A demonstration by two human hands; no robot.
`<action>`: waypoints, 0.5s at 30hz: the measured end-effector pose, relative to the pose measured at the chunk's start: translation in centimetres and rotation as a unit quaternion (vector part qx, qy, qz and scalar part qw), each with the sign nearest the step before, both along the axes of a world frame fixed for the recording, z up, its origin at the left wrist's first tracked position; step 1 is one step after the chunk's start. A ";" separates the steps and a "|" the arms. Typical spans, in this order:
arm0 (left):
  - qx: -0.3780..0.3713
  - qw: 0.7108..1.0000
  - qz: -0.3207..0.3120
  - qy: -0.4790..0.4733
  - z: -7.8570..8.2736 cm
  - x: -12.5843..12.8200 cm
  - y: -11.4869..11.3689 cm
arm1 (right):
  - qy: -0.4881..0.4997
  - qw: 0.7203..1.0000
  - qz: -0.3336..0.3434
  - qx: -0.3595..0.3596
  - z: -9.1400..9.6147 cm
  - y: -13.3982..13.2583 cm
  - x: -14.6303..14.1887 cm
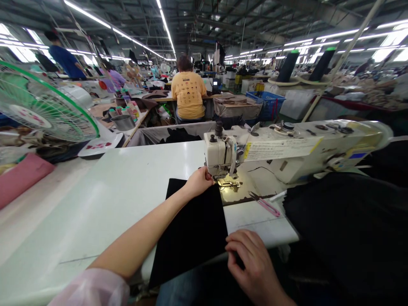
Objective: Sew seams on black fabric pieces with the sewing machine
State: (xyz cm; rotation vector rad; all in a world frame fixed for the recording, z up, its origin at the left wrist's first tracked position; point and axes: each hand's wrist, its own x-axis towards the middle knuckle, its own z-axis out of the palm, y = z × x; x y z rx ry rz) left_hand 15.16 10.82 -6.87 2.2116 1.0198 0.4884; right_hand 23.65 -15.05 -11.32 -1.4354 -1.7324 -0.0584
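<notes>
A black fabric panel [194,229] lies on the pale sewing table and hangs over its front edge toward my lap. My left hand [200,182] reaches across it, fingers closed on its far right corner, right beside the presser foot of a sewing machine [219,155]. The needle area is partly hidden by that hand. Lower down, my right hand [250,261] pinches the panel's right edge between thumb and fingers. Pink-handled thread snips [266,205] rest on the table right of the panel, near the lit metal needle plate [232,191].
Dark cloth [344,229] is heaped at the right. A green-rimmed fan [47,102] stands at the left, near folded pink fabric [24,178]. Two dark thread cones [287,67] stand behind the machine. A person in a yellow shirt [188,94] sits ahead, facing away.
</notes>
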 end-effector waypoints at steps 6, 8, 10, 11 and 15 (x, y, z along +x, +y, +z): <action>0.081 0.996 0.039 0.021 1.0 -0.7 -2.7 | -0.020 1.000 0.005 -0.019 0.3 -0.1 0.2; 0.132 0.990 0.024 0.031 1.3 -2.2 -5.9 | -0.025 0.999 0.015 -0.026 0.5 -0.2 0.3; 0.175 0.980 -0.077 0.048 1.0 -4.3 -9.7 | -0.024 0.999 0.022 -0.027 0.6 -0.1 0.4; 0.178 0.971 -0.153 0.051 0.7 -5.4 -11.4 | -0.022 0.999 0.024 -0.027 0.7 0.0 0.5; 0.276 0.912 -0.301 0.048 -1.3 -8.3 -14.3 | -0.022 0.999 0.023 -0.032 1.0 1.2 1.0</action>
